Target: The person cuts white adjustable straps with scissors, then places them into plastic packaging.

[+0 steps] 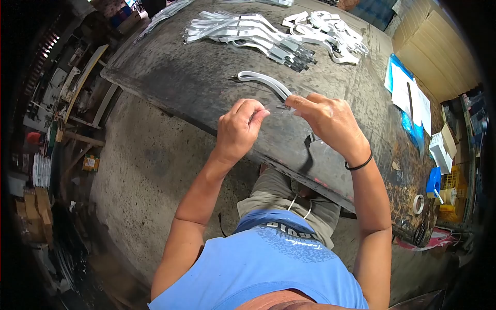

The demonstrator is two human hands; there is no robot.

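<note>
Head view: the right hand (328,121) has a narrow grip on the white strap (264,80), which curves out over the desk (181,77). Nearby, the left hand (238,128) makes a tight pinch; I cannot tell whether it holds anything. Pinching close to the strap's end should limit twisting.

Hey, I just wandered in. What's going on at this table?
A person is handling a white strap over a worn, dark-stained table. The right hand grips it, and its looped part extends away from the person. The left hand is close by, fingertips pinched together; whether they hold anything is too small to tell. Farther back on the table lie a neater bundle of straps and, beside it, a tangled pile.
</note>
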